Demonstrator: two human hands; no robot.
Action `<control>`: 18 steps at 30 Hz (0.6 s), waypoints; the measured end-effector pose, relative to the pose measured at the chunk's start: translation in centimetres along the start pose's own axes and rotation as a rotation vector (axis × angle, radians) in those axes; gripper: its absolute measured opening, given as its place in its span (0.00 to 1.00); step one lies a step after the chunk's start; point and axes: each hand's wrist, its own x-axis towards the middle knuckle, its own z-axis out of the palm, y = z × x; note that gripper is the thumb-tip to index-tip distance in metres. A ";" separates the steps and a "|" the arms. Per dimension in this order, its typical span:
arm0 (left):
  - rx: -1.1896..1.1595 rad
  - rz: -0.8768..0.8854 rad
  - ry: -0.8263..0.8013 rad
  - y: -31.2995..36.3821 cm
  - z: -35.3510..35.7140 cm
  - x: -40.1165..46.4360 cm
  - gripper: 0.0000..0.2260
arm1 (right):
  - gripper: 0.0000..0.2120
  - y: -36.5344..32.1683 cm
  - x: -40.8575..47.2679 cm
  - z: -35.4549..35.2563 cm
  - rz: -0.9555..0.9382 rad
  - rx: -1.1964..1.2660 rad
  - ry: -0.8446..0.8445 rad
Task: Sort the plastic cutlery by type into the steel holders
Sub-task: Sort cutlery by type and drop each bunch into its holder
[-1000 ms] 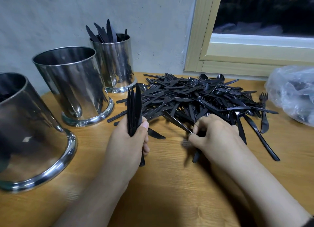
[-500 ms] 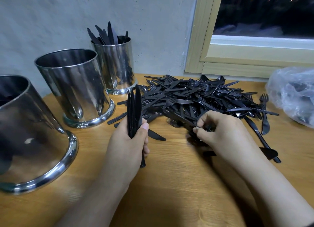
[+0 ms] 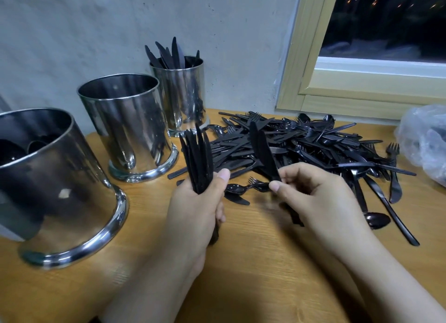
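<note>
A heap of black plastic cutlery [image 3: 313, 144] lies on the wooden table [image 3: 253, 274] below the window. My left hand [image 3: 198, 206] grips a bundle of black knives [image 3: 198, 158], blades pointing up. My right hand [image 3: 313, 194] pinches another black knife [image 3: 264, 153] by its handle, blade raised over the heap's near edge. Three steel holders stand along the left: the far one [image 3: 183, 93] holds knives, the middle one [image 3: 125, 127] shows nothing inside from here, the near one [image 3: 48, 185] has dark spoon shapes inside.
A clear plastic bag [image 3: 424, 141] lies at the right edge. A loose spoon [image 3: 376, 220], a fork [image 3: 257, 184] and a knife [image 3: 391, 214] lie apart from the heap near my right hand. The wall and window frame [image 3: 337, 100] close off the back.
My right hand has pulled a knife out of the heap and lifted it, blade up, toward the left hand's bundle. The left hand has stayed still.
</note>
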 end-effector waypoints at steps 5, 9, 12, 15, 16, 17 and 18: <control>-0.055 0.072 -0.050 0.1 1.4 -0.5 0.07 | 0.08 -1.3 -0.9 3.7 -0.099 0.023 -0.117; -0.007 0.085 -0.025 0.4 1.6 -0.5 0.07 | 0.09 -1.4 -0.9 4.7 -0.137 -0.033 -0.131; 0.092 0.063 0.124 0.5 1.3 -0.1 0.13 | 0.05 -1.4 -0.9 4.5 -0.172 -0.011 -0.129; 0.123 0.168 0.198 1.1 0.6 0.0 0.17 | 0.04 -1.0 -0.9 4.0 -0.151 0.019 -0.079; 0.134 0.194 0.177 1.1 0.3 -0.1 0.18 | 0.04 -0.9 -0.8 3.8 -0.137 0.041 -0.050; 0.147 0.205 0.121 1.1 0.2 -0.1 0.17 | 0.03 -0.8 -0.8 3.7 -0.127 0.063 -0.018; 0.184 0.190 0.048 0.9 0.1 -0.1 0.14 | 0.03 -0.9 -0.7 3.6 -0.118 0.085 0.005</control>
